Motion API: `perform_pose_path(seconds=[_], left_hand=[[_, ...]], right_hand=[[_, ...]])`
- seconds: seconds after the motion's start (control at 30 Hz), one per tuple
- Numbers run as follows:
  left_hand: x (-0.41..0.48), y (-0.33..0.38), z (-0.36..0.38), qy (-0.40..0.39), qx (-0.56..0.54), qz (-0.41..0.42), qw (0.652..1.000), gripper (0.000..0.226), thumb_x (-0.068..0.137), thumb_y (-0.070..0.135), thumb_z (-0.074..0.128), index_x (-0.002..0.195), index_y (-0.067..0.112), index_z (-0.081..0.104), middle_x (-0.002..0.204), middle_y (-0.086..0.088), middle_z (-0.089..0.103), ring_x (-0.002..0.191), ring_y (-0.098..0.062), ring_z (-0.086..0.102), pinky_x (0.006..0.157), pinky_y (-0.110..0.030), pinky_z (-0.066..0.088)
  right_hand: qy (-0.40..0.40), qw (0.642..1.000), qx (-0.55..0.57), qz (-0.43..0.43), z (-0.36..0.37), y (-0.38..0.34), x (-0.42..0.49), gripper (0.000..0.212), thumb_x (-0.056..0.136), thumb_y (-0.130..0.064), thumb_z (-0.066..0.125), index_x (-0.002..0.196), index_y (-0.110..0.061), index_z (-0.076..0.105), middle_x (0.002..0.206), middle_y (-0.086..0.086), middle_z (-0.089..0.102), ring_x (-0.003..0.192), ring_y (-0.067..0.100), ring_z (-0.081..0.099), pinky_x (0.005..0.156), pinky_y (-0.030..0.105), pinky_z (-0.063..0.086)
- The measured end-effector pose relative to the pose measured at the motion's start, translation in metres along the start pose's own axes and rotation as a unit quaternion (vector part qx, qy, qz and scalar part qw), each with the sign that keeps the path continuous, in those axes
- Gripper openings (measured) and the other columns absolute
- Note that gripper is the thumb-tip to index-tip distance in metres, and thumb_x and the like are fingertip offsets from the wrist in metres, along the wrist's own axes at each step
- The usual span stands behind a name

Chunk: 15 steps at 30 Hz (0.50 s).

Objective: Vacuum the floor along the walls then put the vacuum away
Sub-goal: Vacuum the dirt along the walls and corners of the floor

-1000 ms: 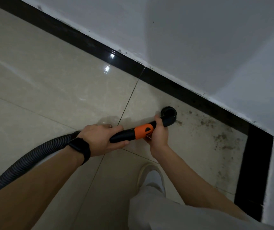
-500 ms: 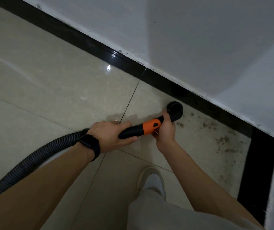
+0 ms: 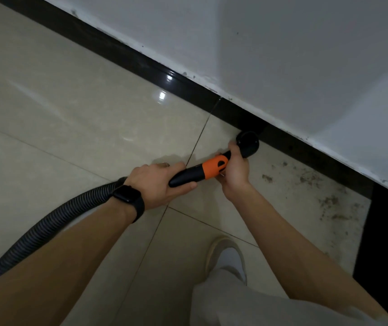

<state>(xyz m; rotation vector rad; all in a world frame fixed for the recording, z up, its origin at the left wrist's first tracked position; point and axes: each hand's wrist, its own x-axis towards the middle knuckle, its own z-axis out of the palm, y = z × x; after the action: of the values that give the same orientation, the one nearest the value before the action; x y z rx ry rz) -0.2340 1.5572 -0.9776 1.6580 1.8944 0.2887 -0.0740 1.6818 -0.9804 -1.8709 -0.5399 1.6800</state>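
Observation:
My left hand [image 3: 159,183] grips the black rear part of the vacuum handle [image 3: 186,177], where the ribbed black hose [image 3: 47,222] joins it. My right hand [image 3: 235,168] grips the front of the handle just past its orange collar [image 3: 214,169]. The round black brush nozzle [image 3: 248,143] sits on the beige tile right against the black baseboard [image 3: 141,64] under the white wall. Dark dirt patches [image 3: 329,201] lie on the tile to the right of the nozzle, toward the corner.
The baseboard turns at a corner on the right [image 3: 376,243]. My shoe [image 3: 229,257] and grey trouser leg [image 3: 235,302] stand on the tile below the hands. The hose trails off to the lower left. Open tiled floor [image 3: 59,114] spreads to the left.
Both hands have pushed the handle forward, so the nozzle has moved from the open tile up to the baseboard. The grips are unchanged.

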Motion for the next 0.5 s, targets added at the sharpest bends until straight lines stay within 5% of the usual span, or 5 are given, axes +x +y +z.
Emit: perform_pose_path(seconds=[0.3,0.5], left_hand=[[-0.02,-0.037,-0.017,0.037,0.026,-0.014,0.999,0.058,0.073,0.092,0.013,0.094,0.044,0.037,0.07,0.012,0.052,0.06,-0.011,0.052,0.054,-0.027,0.037],[-0.037,-0.036,-0.011,-0.03,0.065,0.038,0.997,0.056,0.069,0.092,0.008,0.093,0.047,0.032,0.076,0.012,0.049,0.063,-0.016,0.055,0.057,-0.029,0.037]], right_hand=[[-0.044,0.999,0.009,0.017,0.038,0.01,-0.024,0.041,0.102,-0.034,0.063,0.136,-0.014,0.052,0.087,0.003,0.072,0.065,0.005,0.073,0.055,0.029,0.058],[-0.008,0.998,0.023,0.054,0.004,0.038,-0.049,0.018,0.104,-0.036,0.061,0.111,-0.02,0.055,0.077,0.001,0.077,0.064,0.005,0.074,0.055,0.03,0.059]])
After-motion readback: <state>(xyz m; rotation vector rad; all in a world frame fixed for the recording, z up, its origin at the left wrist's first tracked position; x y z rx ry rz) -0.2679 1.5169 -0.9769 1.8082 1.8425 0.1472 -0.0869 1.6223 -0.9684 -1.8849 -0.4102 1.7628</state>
